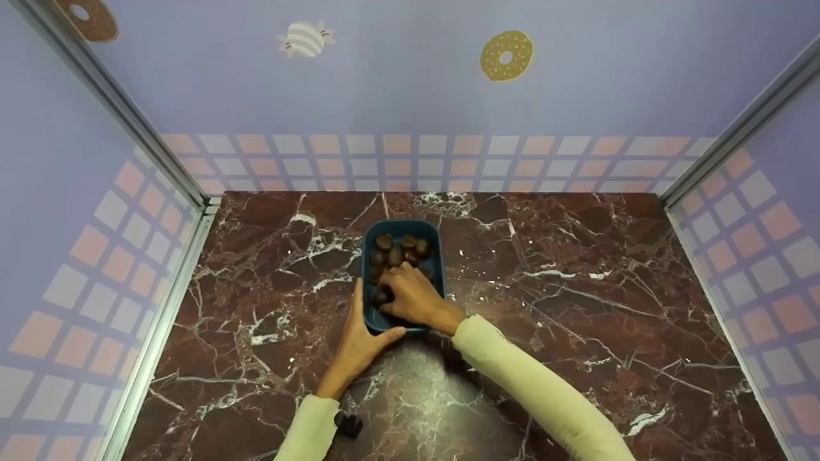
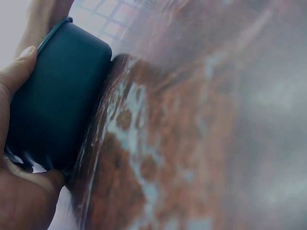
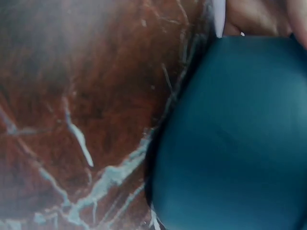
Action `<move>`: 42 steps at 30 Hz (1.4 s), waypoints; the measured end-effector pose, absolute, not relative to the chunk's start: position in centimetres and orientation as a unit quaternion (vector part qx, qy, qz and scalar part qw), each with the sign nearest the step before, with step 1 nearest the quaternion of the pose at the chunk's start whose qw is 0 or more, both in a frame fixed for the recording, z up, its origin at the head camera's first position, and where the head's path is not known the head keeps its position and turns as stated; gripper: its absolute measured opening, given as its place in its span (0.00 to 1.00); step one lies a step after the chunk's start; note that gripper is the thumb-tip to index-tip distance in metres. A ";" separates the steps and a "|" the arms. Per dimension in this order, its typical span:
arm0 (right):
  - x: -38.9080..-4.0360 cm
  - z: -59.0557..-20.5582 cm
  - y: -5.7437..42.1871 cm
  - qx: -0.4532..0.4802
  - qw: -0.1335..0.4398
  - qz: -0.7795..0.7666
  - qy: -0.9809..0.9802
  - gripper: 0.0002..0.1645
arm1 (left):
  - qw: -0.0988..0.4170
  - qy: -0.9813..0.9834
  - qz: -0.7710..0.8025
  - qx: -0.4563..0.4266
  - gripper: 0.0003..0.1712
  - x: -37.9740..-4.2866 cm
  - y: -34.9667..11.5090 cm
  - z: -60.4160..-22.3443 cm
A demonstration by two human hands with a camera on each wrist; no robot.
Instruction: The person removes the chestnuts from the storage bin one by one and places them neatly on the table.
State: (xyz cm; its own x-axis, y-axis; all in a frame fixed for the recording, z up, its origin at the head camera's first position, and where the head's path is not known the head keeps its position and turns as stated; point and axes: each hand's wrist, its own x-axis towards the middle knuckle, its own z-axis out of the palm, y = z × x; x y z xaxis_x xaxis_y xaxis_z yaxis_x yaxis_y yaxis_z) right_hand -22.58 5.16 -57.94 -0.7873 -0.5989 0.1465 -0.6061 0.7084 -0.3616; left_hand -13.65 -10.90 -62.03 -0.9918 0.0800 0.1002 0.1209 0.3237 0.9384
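A dark teal rectangular tub (image 1: 402, 226) with rounded corners holds several brown chestnuts (image 1: 395, 257). My left hand (image 1: 359, 339) holds the tub's near left corner, fingers along the left wall and thumb across the near end. In the left wrist view the left thumb (image 2: 21, 67) lies by the rim of the tub (image 2: 62, 91). Inside the tub, my right hand (image 1: 413, 296) has its fingers curled down, with a dark chestnut (image 1: 382, 296) between fingers and thumb. The palm hides its grip partly. The right wrist view mostly shows the tub's outer wall (image 3: 235, 134).
The tub stands on a reddish-brown marbled tabletop (image 1: 564, 307) with white veins. Lilac panels with a checked border (image 1: 397, 160) enclose the back and both sides, joined by metal corner rails (image 1: 147, 333). A small black object (image 1: 348, 424) sits at the left cuff.
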 end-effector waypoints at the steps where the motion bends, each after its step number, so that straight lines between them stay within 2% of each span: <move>1: -22.6 -57.6 5.4 0.319 0.008 0.207 -0.925 0.19 | 0.018 -0.814 -0.577 -0.062 0.72 -13.7 -10.9 -62.0; 9: -22.1 -55.2 7.4 0.287 0.028 0.270 -0.918 0.21 | 0.013 -0.801 -0.596 -0.064 0.74 -13.8 -11.2 -61.8; 22: -21.0 -53.5 11.2 0.271 0.051 0.351 -0.895 0.22 | 0.007 -0.801 -0.595 -0.065 0.72 -13.8 -11.6 -61.8; 31: -20.7 -53.6 14.8 0.253 0.089 0.391 -0.881 0.22 | 0.015 -0.804 -0.591 -0.069 0.72 -13.7 -11.4 -61.8; 42: -20.7 -55.3 19.1 0.224 0.107 0.397 -0.884 0.22 | 0.003 -0.814 -0.576 -0.070 0.72 -13.7 -11.3 -62.0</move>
State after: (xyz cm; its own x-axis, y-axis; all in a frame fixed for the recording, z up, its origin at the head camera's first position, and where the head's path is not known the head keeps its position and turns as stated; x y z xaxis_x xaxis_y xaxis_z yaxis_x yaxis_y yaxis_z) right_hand -20.74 19.10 -55.27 -0.8767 -0.3116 0.3665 -0.4810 0.5842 -0.6538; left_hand -13.68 -11.31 -61.99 -0.9902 0.1111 0.0852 0.1172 0.3255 0.9382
